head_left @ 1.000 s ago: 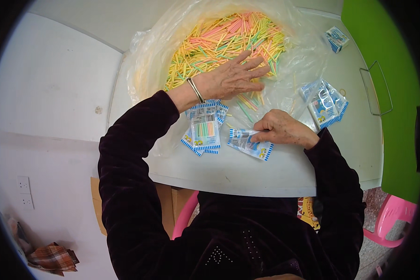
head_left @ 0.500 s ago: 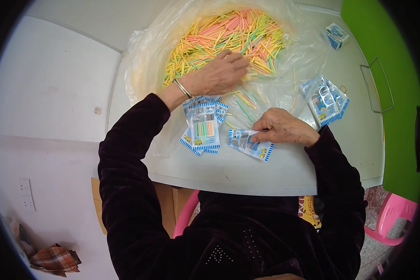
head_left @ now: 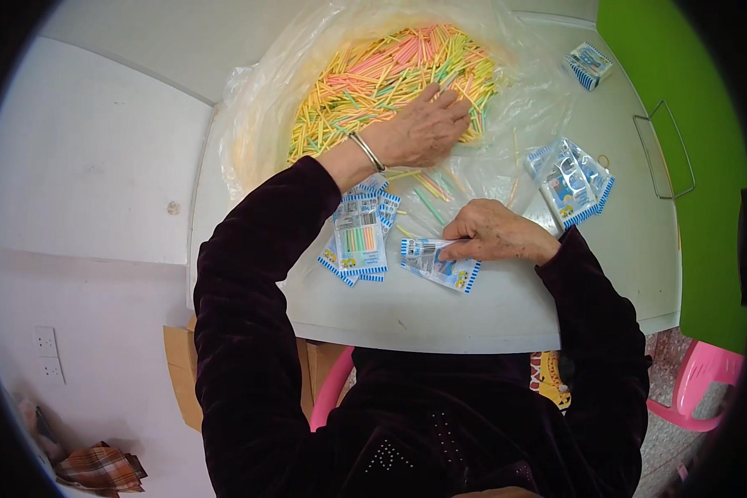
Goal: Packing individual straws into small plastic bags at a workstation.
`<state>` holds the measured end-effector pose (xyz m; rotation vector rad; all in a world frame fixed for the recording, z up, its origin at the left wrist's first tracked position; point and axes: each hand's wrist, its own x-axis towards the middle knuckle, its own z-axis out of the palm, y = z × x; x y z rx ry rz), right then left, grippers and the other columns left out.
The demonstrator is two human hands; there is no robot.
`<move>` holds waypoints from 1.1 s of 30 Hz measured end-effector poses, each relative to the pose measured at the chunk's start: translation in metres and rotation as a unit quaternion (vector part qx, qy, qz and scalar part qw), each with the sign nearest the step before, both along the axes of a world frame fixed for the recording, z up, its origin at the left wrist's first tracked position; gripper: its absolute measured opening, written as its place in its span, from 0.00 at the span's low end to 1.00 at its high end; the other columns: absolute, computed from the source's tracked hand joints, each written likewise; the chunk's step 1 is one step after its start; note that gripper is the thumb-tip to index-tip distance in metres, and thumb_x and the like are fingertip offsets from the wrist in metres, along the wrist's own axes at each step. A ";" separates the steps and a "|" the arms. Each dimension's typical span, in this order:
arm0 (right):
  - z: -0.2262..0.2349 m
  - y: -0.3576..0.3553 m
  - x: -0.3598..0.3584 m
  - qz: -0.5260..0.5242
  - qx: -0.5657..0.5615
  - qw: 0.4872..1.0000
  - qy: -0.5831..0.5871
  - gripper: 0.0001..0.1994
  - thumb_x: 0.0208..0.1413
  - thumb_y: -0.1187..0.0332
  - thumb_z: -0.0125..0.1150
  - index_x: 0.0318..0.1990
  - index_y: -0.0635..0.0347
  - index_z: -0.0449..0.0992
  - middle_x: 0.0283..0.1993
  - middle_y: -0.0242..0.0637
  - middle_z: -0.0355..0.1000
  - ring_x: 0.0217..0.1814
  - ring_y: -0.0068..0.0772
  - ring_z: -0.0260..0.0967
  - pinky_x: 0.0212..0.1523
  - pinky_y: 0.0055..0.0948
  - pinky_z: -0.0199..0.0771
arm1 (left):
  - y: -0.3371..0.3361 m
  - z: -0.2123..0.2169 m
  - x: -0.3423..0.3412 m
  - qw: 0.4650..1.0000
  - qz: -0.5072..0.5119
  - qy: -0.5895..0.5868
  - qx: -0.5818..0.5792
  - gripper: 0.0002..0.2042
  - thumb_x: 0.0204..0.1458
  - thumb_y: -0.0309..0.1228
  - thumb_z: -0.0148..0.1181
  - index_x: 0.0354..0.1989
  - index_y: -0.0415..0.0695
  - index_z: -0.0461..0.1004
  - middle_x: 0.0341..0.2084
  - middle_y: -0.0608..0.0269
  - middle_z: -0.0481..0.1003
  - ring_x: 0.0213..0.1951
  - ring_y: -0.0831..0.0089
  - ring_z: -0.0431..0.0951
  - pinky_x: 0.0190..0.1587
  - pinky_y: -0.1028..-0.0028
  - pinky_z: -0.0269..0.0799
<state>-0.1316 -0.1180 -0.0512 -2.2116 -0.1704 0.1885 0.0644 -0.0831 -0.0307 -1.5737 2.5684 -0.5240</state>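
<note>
My left hand reaches over the right part of a large heap of thin pastel sticks, coloured yellow, pink and green. Its fingers are slightly bent and apart, with the tips among the sticks, and I see nothing held in them. My right hand pinches a small blue-and-white packet between thumb and fingers, flat near the table's front. Left of it, below my left wrist, lies a small stack of packets; through the top one's window several coloured sticks show. A few loose sticks lie between my hands.
A wide clear plastic bag surrounds the heap and spreads over the white table. More packets lie on the right, with another packet behind them. A green panel with a wire handle borders the table's right side.
My left hand has moved to the right over the heap, and its fingers have stretched out from a more curled pose. My right hand keeps its pinch on the packet.
</note>
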 end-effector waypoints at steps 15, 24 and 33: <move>-0.002 -0.001 0.000 0.009 -0.011 1.000 -0.018 0.16 0.47 0.58 0.59 0.18 0.62 0.71 0.16 0.42 0.64 0.25 0.44 0.65 0.27 0.40 0.60 | -0.014 -0.017 0.016 0.997 0.033 0.062 -0.014 0.09 0.48 0.31 0.52 0.34 0.40 0.64 0.32 0.56 0.65 0.40 0.64 0.67 0.43 0.66 0.60; 0.001 -0.001 -0.001 0.013 -0.001 1.000 -0.010 0.19 0.49 0.57 0.58 0.17 0.62 0.66 0.14 0.42 0.59 0.21 0.42 0.60 0.24 0.38 0.56 | -0.013 -0.011 0.034 0.881 0.265 0.375 0.116 0.11 0.54 0.33 0.48 0.41 0.39 0.63 0.28 0.50 0.67 0.36 0.57 0.69 0.42 0.59 0.62; -0.003 -0.001 -0.001 0.010 -0.008 1.000 -0.021 0.19 0.49 0.56 0.58 0.16 0.61 0.66 0.15 0.42 0.60 0.24 0.43 0.62 0.26 0.39 0.57 | -0.011 -0.048 0.021 0.967 0.141 0.206 -0.048 0.14 0.50 0.33 0.53 0.44 0.43 0.66 0.38 0.57 0.69 0.43 0.60 0.66 0.46 0.60 0.58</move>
